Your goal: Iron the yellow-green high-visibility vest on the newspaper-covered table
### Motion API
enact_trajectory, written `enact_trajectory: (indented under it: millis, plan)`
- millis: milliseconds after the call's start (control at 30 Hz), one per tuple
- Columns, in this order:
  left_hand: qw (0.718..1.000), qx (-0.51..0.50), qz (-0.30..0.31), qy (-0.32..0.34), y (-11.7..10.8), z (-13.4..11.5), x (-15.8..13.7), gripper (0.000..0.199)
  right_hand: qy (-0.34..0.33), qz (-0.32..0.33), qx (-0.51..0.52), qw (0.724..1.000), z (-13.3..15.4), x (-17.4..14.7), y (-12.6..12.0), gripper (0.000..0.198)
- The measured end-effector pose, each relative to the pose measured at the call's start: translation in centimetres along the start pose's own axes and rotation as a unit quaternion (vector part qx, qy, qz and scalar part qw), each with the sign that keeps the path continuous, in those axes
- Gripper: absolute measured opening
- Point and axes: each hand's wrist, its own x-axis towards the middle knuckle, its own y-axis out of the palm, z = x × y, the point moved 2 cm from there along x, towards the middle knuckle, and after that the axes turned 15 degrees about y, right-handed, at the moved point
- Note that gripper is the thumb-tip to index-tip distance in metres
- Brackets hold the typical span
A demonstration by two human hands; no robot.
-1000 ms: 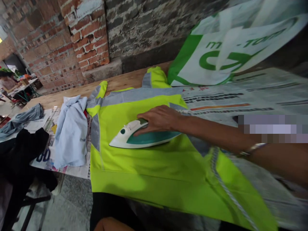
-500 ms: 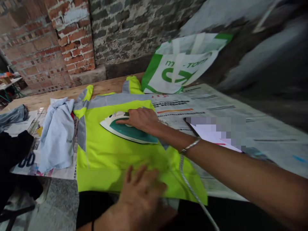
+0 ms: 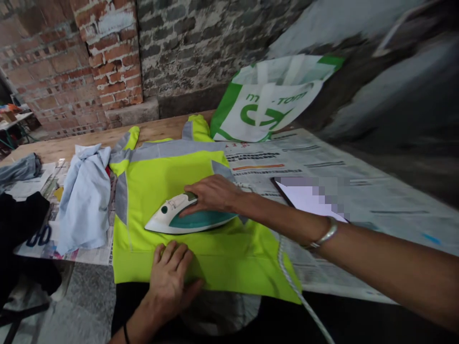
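A neon-yellow sweatshirt (image 3: 165, 181) with grey panels lies spread on the table, its hem toward me. My right hand (image 3: 215, 193) is wrapped round the handle of a white and green iron (image 3: 204, 219). The iron rests on the lower middle of the sweatshirt, its tip pointing left. Below it, my left hand (image 3: 170, 274) lies on the hem with its fingers stretched out and nothing held. The iron's pale cord (image 3: 297, 289) runs down over the garment's right side.
Newspaper (image 3: 311, 157) covers the table. Left of the sweatshirt lies a light blue garment (image 3: 86, 200), with dark clothing (image 3: 21, 215) beyond it. A tablet-like screen (image 3: 304, 196) lies at the right. A white and green bag (image 3: 265, 105) stands at the back near the brick wall (image 3: 186, 48).
The iron has moved toward me and tilted slightly, still in my right hand. My left hand has shifted left and come to rest flat on the hem.
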Motion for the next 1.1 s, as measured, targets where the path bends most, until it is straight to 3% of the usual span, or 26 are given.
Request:
enact_trajectory:
  millis: [200, 367, 700, 833, 1100]
  plan:
    - [0.998, 0.028, -0.047, 0.020, -0.1, 0.3, 0.5, 0.052, 0.100, -0.043, 0.043, 0.993, 3.1, 0.5, -0.3, 0.070]
    - [0.993, 0.068, -0.091, 0.027, -0.4, 0.6, 1.1, 0.047, 0.094, -0.059, 0.082, 0.990, 4.0, 1.5, -0.6, 0.080]
    - [0.986, 0.090, -0.138, 0.038, -0.5, 0.7, 1.6, 0.043, 0.100, -0.045, 0.066, 0.992, 2.0, -0.4, -0.2, 0.081]
    - [0.984, 0.090, -0.148, 0.037, -0.5, 0.4, 1.5, 0.041, 0.125, -0.048, 0.061, 0.989, 0.5, 1.9, -0.6, 0.081]
    - [0.980, 0.061, -0.191, -0.011, 1.3, -0.6, 0.7, 0.045, 0.199, -0.089, 0.070, 0.973, -3.9, 10.0, -0.4, 0.086]
